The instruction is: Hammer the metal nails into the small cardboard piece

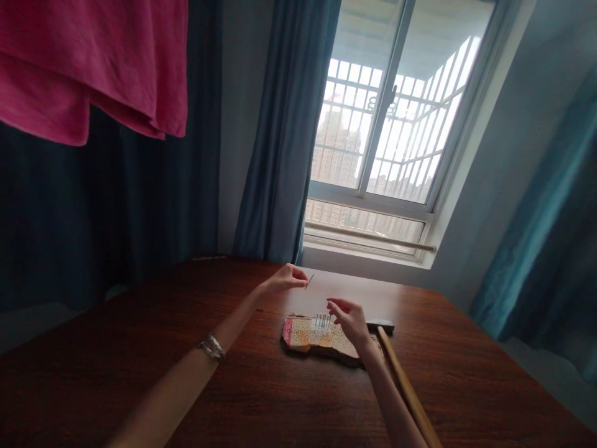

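Hands (351,320) above wooden table (252,386), blue curtains (284,137), window (385,106)

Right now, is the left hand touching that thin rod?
Touching: the head view shows the left hand pinching the thin rod, with no gap visible.

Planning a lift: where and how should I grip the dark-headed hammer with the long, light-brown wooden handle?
Probably around the middle of the wooden handle, coming from the right. It is long and slim, slanting toward the viewer from the dark head at its far end; the right forearm runs along its left, so the right side looks freer.
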